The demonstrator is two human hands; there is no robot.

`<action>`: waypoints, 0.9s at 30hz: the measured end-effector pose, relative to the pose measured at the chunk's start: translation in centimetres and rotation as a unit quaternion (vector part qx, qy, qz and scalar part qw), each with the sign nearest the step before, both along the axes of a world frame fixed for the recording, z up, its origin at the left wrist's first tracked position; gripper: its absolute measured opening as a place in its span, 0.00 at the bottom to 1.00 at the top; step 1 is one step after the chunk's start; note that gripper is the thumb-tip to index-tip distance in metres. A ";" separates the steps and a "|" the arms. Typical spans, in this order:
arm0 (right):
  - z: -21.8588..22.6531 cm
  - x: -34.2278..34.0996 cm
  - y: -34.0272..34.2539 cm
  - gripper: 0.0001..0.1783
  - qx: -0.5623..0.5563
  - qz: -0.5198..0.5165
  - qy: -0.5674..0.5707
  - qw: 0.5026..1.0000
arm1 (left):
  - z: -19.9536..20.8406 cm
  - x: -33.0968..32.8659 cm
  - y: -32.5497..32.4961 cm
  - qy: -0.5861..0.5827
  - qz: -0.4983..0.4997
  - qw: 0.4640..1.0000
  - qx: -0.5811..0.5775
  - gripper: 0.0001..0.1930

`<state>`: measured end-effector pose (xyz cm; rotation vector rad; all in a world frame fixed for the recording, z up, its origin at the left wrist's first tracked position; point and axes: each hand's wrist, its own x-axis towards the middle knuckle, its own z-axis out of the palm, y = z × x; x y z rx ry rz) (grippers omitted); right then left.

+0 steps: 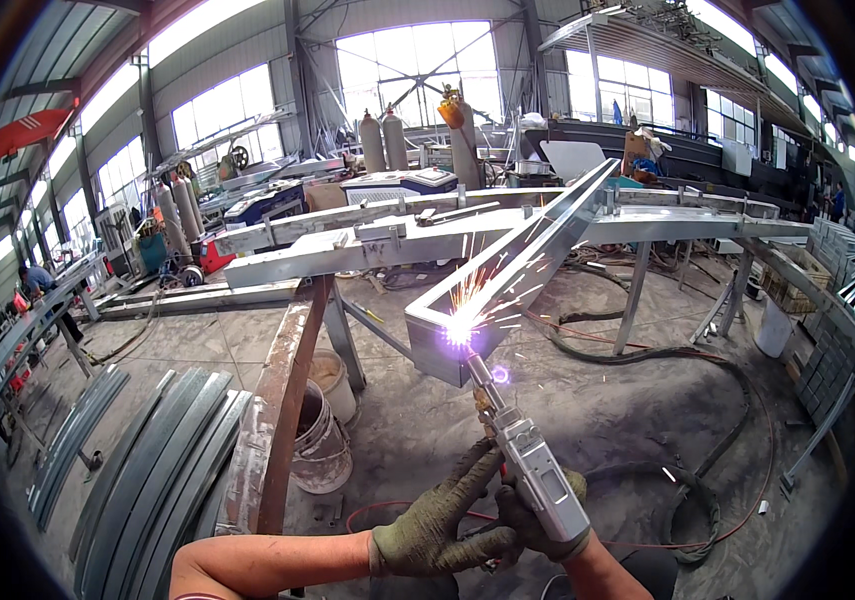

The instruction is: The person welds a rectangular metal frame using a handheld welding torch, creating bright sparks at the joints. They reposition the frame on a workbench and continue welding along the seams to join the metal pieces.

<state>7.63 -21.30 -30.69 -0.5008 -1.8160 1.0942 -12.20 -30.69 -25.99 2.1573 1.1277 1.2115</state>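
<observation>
My right hand [545, 520], in a dark green work glove, is wrapped round the grip of a silver handheld welding gun [541, 475]. The gun points up and away from me, its nozzle at the near end of a long, box-shaped metal beam [537, 265]. A bright violet-white flare and orange sparks [464, 325] burst from that end and hide the exact spot. Beside the gun, my gloved left hand [437, 520] has its fingers stretched and apart. Its upper fingertips reach the gun's neck; whether they bear any weight is unclear.
A rusty brown beam [282, 420] runs along the left, beside white buckets [320, 445] and stacked metal strips [152, 480]. Dark hose [717, 375] loops over the floor at right. Metal frame rails [347, 250] cross ahead; gas cylinders [394, 140] stand behind. A person [39, 283] works far left.
</observation>
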 end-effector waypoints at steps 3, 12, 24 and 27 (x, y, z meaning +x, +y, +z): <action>0.5 0.2 -0.3 0.08 -0.108 0.025 0.026 0.993 | -0.1 -0.1 0.2 0.002 -0.010 1.000 0.013 0.57; 0.6 0.1 0.1 0.06 0.094 -0.020 -0.019 0.995 | 0.5 0.3 0.0 -0.015 -0.017 0.997 -0.067 0.56; 0.2 0.3 0.4 0.10 0.113 -0.006 -0.020 0.993 | 0.2 0.2 0.2 0.002 -0.019 1.000 -0.006 0.57; 0.3 0.3 0.2 0.09 0.099 -0.002 -0.016 0.995 | 0.5 0.2 0.1 0.011 -0.018 1.000 -0.013 0.56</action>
